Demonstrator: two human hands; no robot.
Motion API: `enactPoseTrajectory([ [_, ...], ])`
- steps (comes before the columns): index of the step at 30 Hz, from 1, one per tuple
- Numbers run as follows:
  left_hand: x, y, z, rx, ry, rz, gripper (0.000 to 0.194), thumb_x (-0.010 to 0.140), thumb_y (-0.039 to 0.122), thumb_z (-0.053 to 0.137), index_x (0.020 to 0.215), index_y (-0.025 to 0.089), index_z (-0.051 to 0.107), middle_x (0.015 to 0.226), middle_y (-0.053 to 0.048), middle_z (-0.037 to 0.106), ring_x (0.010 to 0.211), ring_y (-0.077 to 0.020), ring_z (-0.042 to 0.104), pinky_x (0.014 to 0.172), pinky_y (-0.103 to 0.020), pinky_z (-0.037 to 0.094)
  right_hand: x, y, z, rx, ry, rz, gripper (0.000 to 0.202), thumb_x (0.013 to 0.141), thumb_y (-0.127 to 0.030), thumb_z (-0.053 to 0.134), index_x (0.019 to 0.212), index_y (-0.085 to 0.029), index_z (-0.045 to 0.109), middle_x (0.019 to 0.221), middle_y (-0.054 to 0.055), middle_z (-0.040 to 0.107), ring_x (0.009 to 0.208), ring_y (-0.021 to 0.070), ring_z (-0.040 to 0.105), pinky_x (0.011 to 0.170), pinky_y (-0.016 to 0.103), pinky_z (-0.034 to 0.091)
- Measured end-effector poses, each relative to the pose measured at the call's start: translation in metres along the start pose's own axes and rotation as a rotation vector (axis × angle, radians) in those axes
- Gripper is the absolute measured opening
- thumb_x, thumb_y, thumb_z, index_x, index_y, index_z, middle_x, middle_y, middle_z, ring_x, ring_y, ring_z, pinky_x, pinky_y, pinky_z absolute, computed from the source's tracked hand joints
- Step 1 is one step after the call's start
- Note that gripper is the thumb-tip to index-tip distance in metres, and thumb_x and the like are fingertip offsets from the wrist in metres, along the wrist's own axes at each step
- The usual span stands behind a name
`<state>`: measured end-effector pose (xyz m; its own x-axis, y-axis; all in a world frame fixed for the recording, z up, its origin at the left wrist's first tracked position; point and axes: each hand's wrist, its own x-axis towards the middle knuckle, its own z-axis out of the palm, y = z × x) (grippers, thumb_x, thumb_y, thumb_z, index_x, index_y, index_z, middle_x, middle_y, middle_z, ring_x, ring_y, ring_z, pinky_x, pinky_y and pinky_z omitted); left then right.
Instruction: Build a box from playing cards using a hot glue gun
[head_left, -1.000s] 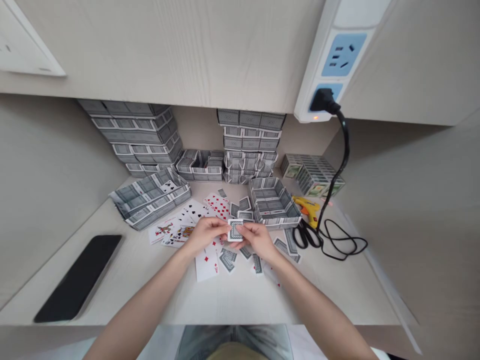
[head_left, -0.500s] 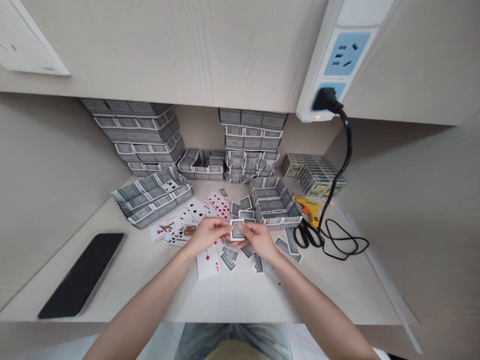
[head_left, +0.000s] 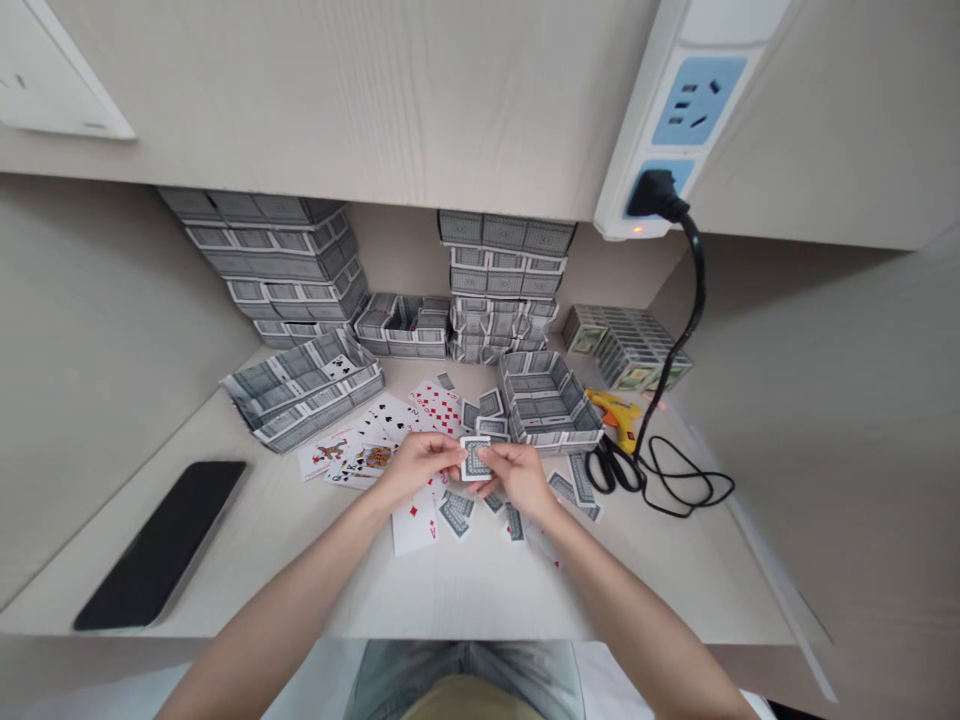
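Both hands were closed on one small card piece, close together above the middle of the tabletop [head_left: 465, 595]. The left hand [head_left: 420, 466] pinched the left side of the card piece [head_left: 475, 464] between thumb and fingers, while the right hand [head_left: 525, 478] gripped its right side, thumb resting on the grey patterned back, which faced up inside a white border. Beneath and beside the left hand lay face-up playing cards, among them a joker [head_left: 327, 454] and an ace of diamonds [head_left: 415, 524], the latter nearer the tabletop's near edge. Small grey-backed pieces [head_left: 456, 514] were scattered around the right hand. Toward the left edge stood an open card tray [head_left: 324, 408] with a few cards inside it; another, the right-hand tray [head_left: 551, 405], sat just beyond the right hand. Past that tray, toward the right edge, were a yellow glue gun [head_left: 618, 412], black-handled scissors [head_left: 615, 468] and a looped black cord [head_left: 691, 478]. A black phone [head_left: 161, 548] lay by the near left corner. Along the far edge rose a left stack [head_left: 281, 265] and a middle stack [head_left: 506, 272] of card-built boxes, with a low box [head_left: 409, 345] between them; a glossy box [head_left: 637, 350] occupied the far right corner.
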<state>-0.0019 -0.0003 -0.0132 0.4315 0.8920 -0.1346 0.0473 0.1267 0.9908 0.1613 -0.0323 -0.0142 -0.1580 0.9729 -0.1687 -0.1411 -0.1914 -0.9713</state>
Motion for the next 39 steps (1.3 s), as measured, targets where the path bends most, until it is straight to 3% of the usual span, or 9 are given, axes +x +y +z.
enactPoseTrajectory([
  [6,0.002,0.003,0.003,-0.017,0.012,0.012,0.023,0.066,0.036,0.066,0.062,0.013,0.063,0.054,0.001,0.06,0.052,-0.009,0.052,0.053,-0.02,0.041,0.0,0.001,0.001,-0.024,0.008,-0.035,0.037,0.068,-0.052,0.06,0.063,-0.016,0.061,0.051,0.001,0.063,0.045,0.0175,0.062,0.042,0.028,0.052],
  [11,0.003,0.006,-0.001,-0.085,0.022,0.007,0.021,0.067,0.033,0.066,0.069,0.012,0.064,0.056,0.0,0.059,0.052,-0.0084,0.05,0.053,-0.02,0.04,0.001,-0.006,-0.006,0.146,-0.193,0.028,0.04,0.072,-0.053,0.057,0.081,-0.014,0.062,0.072,0.006,0.068,0.062,0.0211,0.067,0.048,0.03,0.054],
  [17,0.0,0.012,-0.006,-0.063,0.04,-0.036,0.022,0.065,0.033,0.067,0.067,0.011,0.065,0.045,0.005,0.049,0.043,-0.0046,0.04,0.044,-0.018,0.031,0.001,-0.006,-0.012,0.302,-0.32,0.134,0.036,0.072,-0.043,0.063,0.087,-0.01,0.061,0.073,0.008,0.068,0.073,0.0216,0.068,0.054,0.026,0.055],
  [24,-0.004,0.012,-0.007,0.045,0.088,-0.108,0.028,0.06,0.038,0.069,0.071,0.012,0.066,0.054,0.001,0.06,0.047,-0.0079,0.049,0.046,-0.02,0.036,0.001,-0.001,-0.008,0.28,-0.264,0.173,0.034,0.067,-0.04,0.069,0.078,-0.009,0.061,0.074,0.01,0.069,0.076,0.0237,0.068,0.068,0.03,0.055],
  [32,-0.001,0.009,-0.008,0.025,0.085,-0.134,0.025,0.055,0.034,0.073,0.063,0.012,0.063,0.049,0.004,0.055,0.043,-0.0056,0.043,0.043,-0.018,0.031,0.002,-0.004,-0.004,0.082,-0.204,0.146,0.037,0.061,-0.045,0.071,0.072,-0.011,0.06,0.054,0.002,0.063,0.053,0.018,0.066,0.044,0.023,0.051],
  [35,-0.001,0.01,-0.008,-0.01,0.062,-0.128,0.023,0.057,0.033,0.073,0.061,0.012,0.062,0.046,0.005,0.053,0.042,-0.0051,0.042,0.043,-0.018,0.03,0.003,-0.004,-0.006,0.027,-0.169,0.109,0.035,0.06,-0.044,0.071,0.067,-0.012,0.057,0.049,0.001,0.061,0.045,0.0141,0.061,0.043,0.023,0.05],
  [39,-0.001,0.009,-0.006,-0.054,0.042,-0.116,0.025,0.056,0.033,0.073,0.058,0.012,0.06,0.044,0.005,0.051,0.041,-0.0055,0.042,0.043,-0.019,0.03,0.004,-0.005,-0.007,0.088,-0.156,0.053,0.036,0.055,-0.038,0.075,0.074,-0.013,0.059,0.06,-0.002,0.063,0.049,0.0116,0.06,0.047,0.025,0.052],
])
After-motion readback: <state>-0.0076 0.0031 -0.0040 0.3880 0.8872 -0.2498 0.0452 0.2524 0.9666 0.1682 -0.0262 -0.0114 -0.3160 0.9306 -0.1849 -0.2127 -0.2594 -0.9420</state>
